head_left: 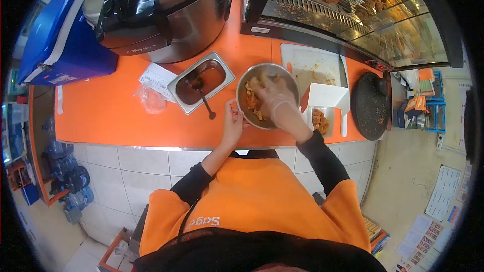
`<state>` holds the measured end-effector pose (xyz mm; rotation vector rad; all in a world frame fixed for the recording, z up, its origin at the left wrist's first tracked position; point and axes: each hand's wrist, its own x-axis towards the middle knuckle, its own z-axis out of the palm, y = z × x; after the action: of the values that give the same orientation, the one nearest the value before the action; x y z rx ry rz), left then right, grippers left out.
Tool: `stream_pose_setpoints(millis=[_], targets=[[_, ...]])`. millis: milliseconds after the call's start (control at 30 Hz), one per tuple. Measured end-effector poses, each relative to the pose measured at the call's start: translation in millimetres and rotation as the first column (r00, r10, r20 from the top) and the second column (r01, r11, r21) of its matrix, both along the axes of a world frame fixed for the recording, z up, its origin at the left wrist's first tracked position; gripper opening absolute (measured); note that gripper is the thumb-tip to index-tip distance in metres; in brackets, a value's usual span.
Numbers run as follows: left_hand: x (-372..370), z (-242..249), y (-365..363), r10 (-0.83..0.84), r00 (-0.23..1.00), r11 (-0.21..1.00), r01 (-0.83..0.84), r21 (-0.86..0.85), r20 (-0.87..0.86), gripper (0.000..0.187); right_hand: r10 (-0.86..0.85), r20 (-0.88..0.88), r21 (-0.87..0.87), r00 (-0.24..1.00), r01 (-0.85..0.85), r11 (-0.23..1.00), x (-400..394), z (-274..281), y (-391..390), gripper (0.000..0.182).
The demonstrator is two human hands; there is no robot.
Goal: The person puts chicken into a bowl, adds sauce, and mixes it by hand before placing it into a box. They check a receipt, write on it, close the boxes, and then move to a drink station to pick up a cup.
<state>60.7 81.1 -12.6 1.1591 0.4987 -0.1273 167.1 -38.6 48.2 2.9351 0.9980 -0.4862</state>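
A round metal bowl (292,78) stands on the orange counter with pieces of fried chicken (253,105) coated in reddish sauce. My left hand (233,122) is bare and grips the bowl's near left side. In a clear plastic glove, my right hand (275,99) reaches down into the bowl over the chicken; motion smears its fingers. Left of the bowl, a rectangular steel pan (176,86) contains dark red sauce, and a dark ladle (206,105) leans out over its edge. To the right sits an open white box (328,94) with chicken pieces inside.
Behind the box lies a white cutting board (302,55) with crumbs. A black round board (370,106) is at the counter's right end. A large rice cooker (186,25), a blue bag (70,45) and a glass display case (353,20) of fried chicken line the back.
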Motion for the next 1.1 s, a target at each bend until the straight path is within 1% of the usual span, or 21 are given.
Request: stream_pose_setpoints(millis=[67, 167, 200, 233, 300, 333, 367, 400, 500, 533, 633, 667, 700, 767, 833, 867, 967, 1000, 1033, 1100], targets=[[-1, -1, -1, -0.002, 1.0, 1.0, 0.002, -0.006, 0.007, 0.039, 0.153, 0.166, -0.01, 0.974, -0.153, 0.988, -21, 20, 6, 0.048], [-2, -2, -2, 0.017, 1.0, 0.999, -0.017, -0.03, 0.009, 0.038, 0.239, 0.027, 0.135, 0.971, -0.241, 0.961, -8, -16, -5, 0.03], [-4, -2, -1, 0.023, 1.0, 0.999, -0.022, -0.038, 0.006, 0.037, 0.364, 0.06, 0.154, 0.93, -0.369, 0.917, -2, -27, -13, 0.015], [-5, -1, -1, 0.023, 1.0, 0.999, -0.023, -0.041, -0.004, 0.037, 0.436, -0.048, 0.135, 0.899, -0.427, 0.894, 4, -28, -23, 0.014], [-6, 3, -3, 0.035, 0.999, 0.998, -0.036, -0.053, -0.023, 0.037, 0.5, -0.025, 0.239, 0.866, -0.48, 0.844, 13, -26, -44, 0.019], [-6, 4, -3, 0.032, 0.999, 0.998, -0.033, -0.058, -0.018, 0.037, 0.367, -0.032, 0.156, 0.93, -0.358, 0.92, 10, -18, -44, 0.024], [-7, 5, -3, 0.03, 0.999, 0.998, -0.031, -0.064, -0.014, 0.037, 0.228, -0.028, 0.073, 0.973, -0.226, 0.971, 5, -4, -41, 0.03], [-7, 5, -3, 0.027, 1.0, 0.997, -0.027, -0.067, -0.011, 0.037, 0.084, -0.012, -0.008, 0.996, -0.084, 0.996, -2, 2, -38, 0.037], [-7, 9, -6, 0.016, 1.0, 0.999, -0.016, -0.042, -0.007, 0.037, -0.13, -0.112, 0.109, 0.985, 0.143, 0.984, -22, -8, -22, 0.044], [-7, 7, -8, 0.024, 1.0, 0.999, -0.024, -0.048, -0.006, 0.037, -0.137, -0.071, 0.162, 0.988, 0.147, 0.976, -19, -25, -18, 0.039], [-7, 2, -7, 0.041, 0.999, 0.996, -0.04, -0.074, 0.005, 0.037, 0.025, 0.015, 0.43, 1.0, -0.029, 0.902, -10, -36, -31, 0.036], [-7, 2, -7, 0.046, 0.999, 0.994, -0.045, -0.096, 0.009, 0.037, 0.078, -0.145, 0.529, 0.986, 0.011, 0.849, 2, -16, -30, 0.038], [-7, 1, -8, 0.053, 0.999, 0.991, -0.051, -0.121, 0.011, 0.037, 0.051, -0.315, 0.441, 0.948, 0.099, 0.892, 9, 9, -34, 0.043], [-8, 1, -8, 0.06, 0.998, 0.992, -0.058, -0.108, 0.013, 0.037, 0.166, -0.249, 0.438, 0.954, -0.042, 0.898, 21, 8, -46, 0.053], [-10, 2, -9, 0.062, 0.998, 0.993, -0.061, -0.097, 0.007, 0.037, -0.042, -0.288, 0.244, 0.957, 0.116, 0.963, 14, 8, -41, 0.06], [-11, 5, -9, 0.058, 0.998, 0.994, -0.058, -0.092, 0.002, 0.037, -0.148, -0.289, 0.144, 0.946, 0.196, 0.97, 9, 9, -34, 0.063], [-10, 4, -11, 0.056, 0.998, 0.993, -0.055, -0.1, 0.006, 0.037, -0.24, -0.095, 0.204, 0.966, 0.255, 0.945, -19, -28, -16, 0.067], [-11, 3, -11, 0.059, 0.998, 0.993, -0.057, -0.105, 0.007, 0.037, -0.189, -0.029, 0.257, 0.981, 0.19, 0.947, -19, -37, -17, 0.069], [-11, 3, -10, 0.066, 0.998, 0.993, -0.065, -0.103, 0.003, 0.037, -0.193, -0.187, 0.382, 0.963, 0.252, 0.889, -16, -35, -20, 0.069], [-10, 2, -7, 0.077, 0.997, 0.992, -0.077, -0.096, -0.01, 0.037, -0.125, -0.485, 0.562, 0.865, 0.418, 0.713, -5, -27, -34, 0.069]])
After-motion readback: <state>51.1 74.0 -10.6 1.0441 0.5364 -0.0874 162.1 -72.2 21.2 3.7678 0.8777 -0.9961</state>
